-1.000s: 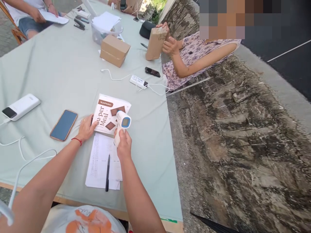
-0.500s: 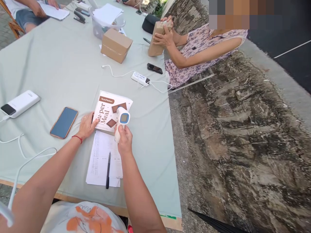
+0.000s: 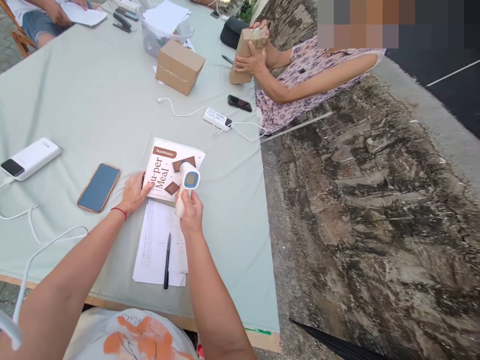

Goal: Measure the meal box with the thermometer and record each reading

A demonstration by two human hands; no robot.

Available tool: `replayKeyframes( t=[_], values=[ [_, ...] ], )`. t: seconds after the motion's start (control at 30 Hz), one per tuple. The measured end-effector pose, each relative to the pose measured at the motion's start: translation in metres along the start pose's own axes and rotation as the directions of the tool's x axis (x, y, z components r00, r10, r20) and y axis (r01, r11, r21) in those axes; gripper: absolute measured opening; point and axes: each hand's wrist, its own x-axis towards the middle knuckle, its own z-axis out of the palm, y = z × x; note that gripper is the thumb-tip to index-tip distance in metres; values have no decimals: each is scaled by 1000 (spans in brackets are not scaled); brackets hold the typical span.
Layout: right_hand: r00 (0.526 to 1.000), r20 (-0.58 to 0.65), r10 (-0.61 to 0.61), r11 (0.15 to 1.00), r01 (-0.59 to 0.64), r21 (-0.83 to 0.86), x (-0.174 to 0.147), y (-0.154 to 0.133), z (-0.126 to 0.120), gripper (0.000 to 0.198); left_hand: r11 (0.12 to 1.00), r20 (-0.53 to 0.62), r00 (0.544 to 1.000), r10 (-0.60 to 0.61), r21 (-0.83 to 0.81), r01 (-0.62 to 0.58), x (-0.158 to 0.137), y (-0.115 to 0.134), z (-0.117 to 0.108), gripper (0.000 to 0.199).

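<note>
My left hand [image 3: 135, 192] grips the left edge of a white and brown food box [image 3: 162, 167] labelled "NutriMotion", its thumb on the front face. Closed around the handle of a white infrared thermometer [image 3: 185, 176] is my right hand [image 3: 191, 210]. The thermometer is over the box's lower right part, and its small blue-framed screen faces me. Printed sheets [image 3: 150, 250] lie partly beneath the box, with a black pen [image 3: 167, 262] on top of them. Left of my left hand lies a phone [image 3: 98, 187] in an orange-brown case.
A white power bank [image 3: 32, 159] with a cable lies at the left. Farther back are a cardboard box [image 3: 179, 67], a plastic basket [image 3: 150, 42] with papers, a second power bank [image 3: 216, 119] and a dark phone [image 3: 239, 103]. Across the table, a person's hands [image 3: 255, 60] hold a brown package [image 3: 242, 72].
Little differs. The view has shifted slightly, and both my hands keep their grip on the box and the thermometer. The other person's hands stay on the brown package.
</note>
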Motion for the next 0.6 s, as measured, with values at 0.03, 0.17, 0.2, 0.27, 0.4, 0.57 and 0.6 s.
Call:
replayKeyframes(
  t=[0.03,0.17,0.2,0.27,0.4,0.57,0.6],
  values=[
    [1000,15,8,1000,-8,10,-1,-2,0,47,1000,1,1000,7,-5,-7,0,0,0,65],
    [997,63,33,999,-33,0,-11,-11,-4,48,999,-11,1000,20,-27,-20,1,-2,0,73],
    [998,55,39,999,-38,-14,-18,-14,-7,48,999,-16,1000,18,-29,-18,1,-2,0,74],
    [998,20,53,998,-52,-36,-35,-21,-14,47,999,-21,1000,16,-29,-16,1,-1,0,72],
    [996,-14,90,995,-90,-36,-76,-35,-30,42,999,-10,1000,25,-22,-25,1,1,-2,69],
    [994,-4,111,992,-111,-62,-117,-46,-46,38,1000,17,1000,8,17,-9,6,0,-4,66],
    [993,-1,114,992,-114,-62,-123,-46,-49,38,1000,21,1000,9,29,-10,7,0,-4,66]
  ],
)
